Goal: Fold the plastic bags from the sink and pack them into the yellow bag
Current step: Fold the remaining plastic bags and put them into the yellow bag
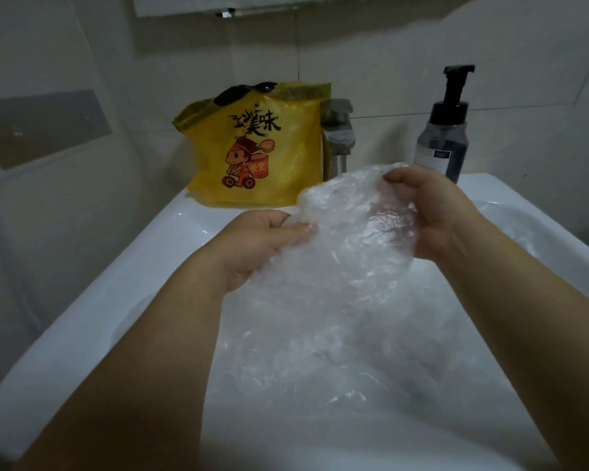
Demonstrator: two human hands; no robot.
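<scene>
A clear, crinkled plastic bag [347,232] hangs over the white sink [92,314], held up between both hands. My left hand [259,246] pinches its left edge with curled fingers. My right hand [432,212] grips its upper right edge. More clear plastic [337,351] lies bunched in the basin below the held bag. The yellow bag [262,147], printed with black characters and a cartoon figure, stands upright on the sink's back ledge, left of the tap, its top open.
A metal tap [337,137] rises behind the held bag at the back of the sink. A dark pump bottle [446,130] stands at the back right. A tiled wall is behind, with a grey plate [38,127] on the left.
</scene>
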